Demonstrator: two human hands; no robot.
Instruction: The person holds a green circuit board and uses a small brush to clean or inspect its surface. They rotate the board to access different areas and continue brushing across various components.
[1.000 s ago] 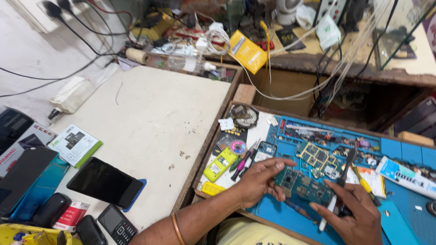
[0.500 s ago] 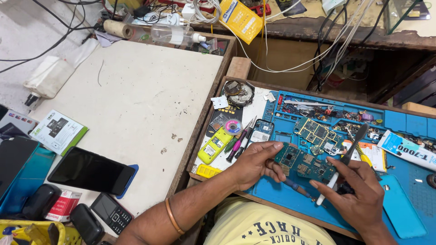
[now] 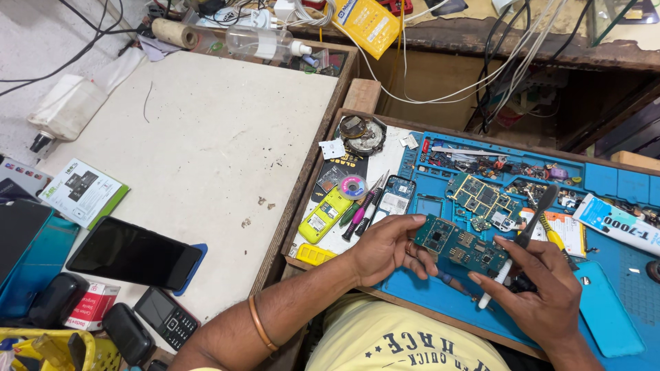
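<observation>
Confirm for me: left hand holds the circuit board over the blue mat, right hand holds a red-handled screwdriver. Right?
Not quite. In the head view the right hand holds a black brush with a white handle, not a red-handled screwdriver. The left hand does hold the circuit board over the blue mat.

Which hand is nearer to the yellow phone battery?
Left. The left hand holds the circuit board just right of the battery; the right hand, holding a brush, is farther right.

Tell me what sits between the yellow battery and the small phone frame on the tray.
In the head view, a few pen-like tools with pink and green grips lie between the yellow battery and the phone frame.
</observation>
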